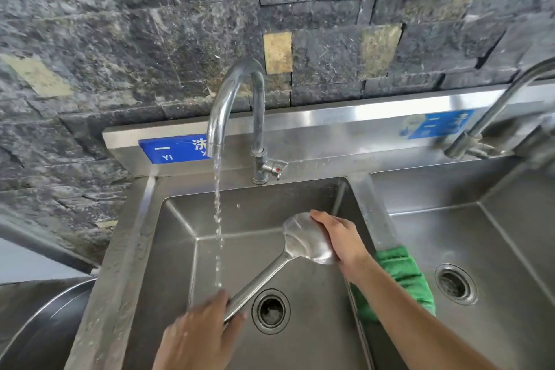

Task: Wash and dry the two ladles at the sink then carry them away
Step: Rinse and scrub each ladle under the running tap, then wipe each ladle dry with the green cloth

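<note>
One steel ladle lies across the left basin of the steel sink, its bowl up at the right and its handle running down to the left. My left hand grips the handle's end. The fingers of my right hand wrap over the far side of the ladle's bowl. Water streams from the curved faucet and falls just left of the handle, near my left hand. A second ladle is not in view.
A green cloth hangs over the divider between the two basins. Drains sit in the left basin and the right basin. A second faucet stands at the right. A large steel bowl is at the left. Behind is a stone wall.
</note>
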